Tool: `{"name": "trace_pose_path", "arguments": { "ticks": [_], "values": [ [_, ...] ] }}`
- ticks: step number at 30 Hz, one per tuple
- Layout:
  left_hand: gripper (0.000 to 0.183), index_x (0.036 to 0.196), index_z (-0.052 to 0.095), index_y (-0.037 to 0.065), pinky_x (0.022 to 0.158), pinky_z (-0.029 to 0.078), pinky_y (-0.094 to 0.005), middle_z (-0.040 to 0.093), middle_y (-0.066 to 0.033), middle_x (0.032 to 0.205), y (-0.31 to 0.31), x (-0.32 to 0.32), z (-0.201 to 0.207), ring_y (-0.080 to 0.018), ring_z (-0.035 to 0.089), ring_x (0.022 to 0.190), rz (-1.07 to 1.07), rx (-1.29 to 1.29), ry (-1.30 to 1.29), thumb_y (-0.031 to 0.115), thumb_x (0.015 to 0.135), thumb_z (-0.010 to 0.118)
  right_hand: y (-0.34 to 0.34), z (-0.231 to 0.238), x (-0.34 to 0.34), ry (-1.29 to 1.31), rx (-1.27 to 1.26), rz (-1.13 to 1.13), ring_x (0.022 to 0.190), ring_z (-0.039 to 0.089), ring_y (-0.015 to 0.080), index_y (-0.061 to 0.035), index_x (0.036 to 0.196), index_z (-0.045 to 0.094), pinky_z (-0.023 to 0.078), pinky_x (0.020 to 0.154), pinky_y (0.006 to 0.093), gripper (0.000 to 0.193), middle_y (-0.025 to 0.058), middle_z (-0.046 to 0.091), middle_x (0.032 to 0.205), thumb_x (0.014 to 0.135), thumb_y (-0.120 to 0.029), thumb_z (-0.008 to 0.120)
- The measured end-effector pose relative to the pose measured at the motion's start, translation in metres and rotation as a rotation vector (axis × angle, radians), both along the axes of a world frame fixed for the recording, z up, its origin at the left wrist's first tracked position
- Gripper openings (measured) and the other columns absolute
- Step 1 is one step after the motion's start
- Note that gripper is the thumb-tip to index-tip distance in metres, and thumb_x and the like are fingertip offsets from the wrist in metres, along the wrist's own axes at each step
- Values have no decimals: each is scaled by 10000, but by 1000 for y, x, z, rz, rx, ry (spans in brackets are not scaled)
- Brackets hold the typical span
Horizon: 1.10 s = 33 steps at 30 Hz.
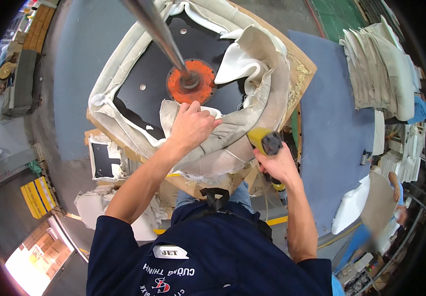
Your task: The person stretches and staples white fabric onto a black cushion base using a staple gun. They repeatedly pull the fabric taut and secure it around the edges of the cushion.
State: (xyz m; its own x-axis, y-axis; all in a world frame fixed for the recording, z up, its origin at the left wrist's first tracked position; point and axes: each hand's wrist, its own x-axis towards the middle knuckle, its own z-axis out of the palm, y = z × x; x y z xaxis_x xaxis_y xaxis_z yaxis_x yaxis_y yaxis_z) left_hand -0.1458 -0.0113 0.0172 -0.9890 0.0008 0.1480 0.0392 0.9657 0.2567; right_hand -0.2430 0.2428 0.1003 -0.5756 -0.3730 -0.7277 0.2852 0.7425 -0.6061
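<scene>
An upholstered seat lies underside up, its black base board [140, 106] ringed by beige-grey fabric [267, 111] with white backing. An orange round plate [204, 91] on a metal rod [161, 34] rests on the board. My left hand [193, 126] has its fingers closed on the near fabric edge, beside the orange plate. In my right hand [281, 164] is a yellow and black staple gun [263, 140], slightly blurred, over the seat's near right rim. Its nose is hard to make out. Loose fabric [237, 64] folds inward at the far right corner.
Beneath the seat is a wooden tabletop [303, 69]. Stacked fabric covers [376, 74] stand at the right, past a grey-blue panel [334, 118]. A smaller black-based piece [105, 160] sits lower left. A yellow box [37, 197] lies far left. Another person [398, 217] is at the right edge.
</scene>
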Motion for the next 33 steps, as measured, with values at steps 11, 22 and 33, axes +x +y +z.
{"name": "trace_pose_path", "arguments": {
  "ticks": [11,22,33],
  "values": [
    [383,671,705,138,747,395,-388,663,9,692,39,-57,-16,-201,581,842,-134,-115,26,420,927,672,36,-16,22,-75,-170,-162,601,639,124,26,1106,669,541,570,288,248,48,724,940,862,-6,699],
    [392,623,678,185,756,404,-366,650,69,644,19,-49,-33,-188,542,800,-177,54,132,439,921,676,-7,1,-1,32,-32,74,587,641,132,29,994,692,536,597,316,182,64,696,771,842,-72,698],
    [381,730,770,180,786,384,-392,718,32,719,28,-37,-24,-207,580,875,-34,113,-66,458,951,632,-24,2,-12,131,73,166,588,664,204,62,955,651,536,610,365,243,112,673,690,813,-126,710]
  ]
}}
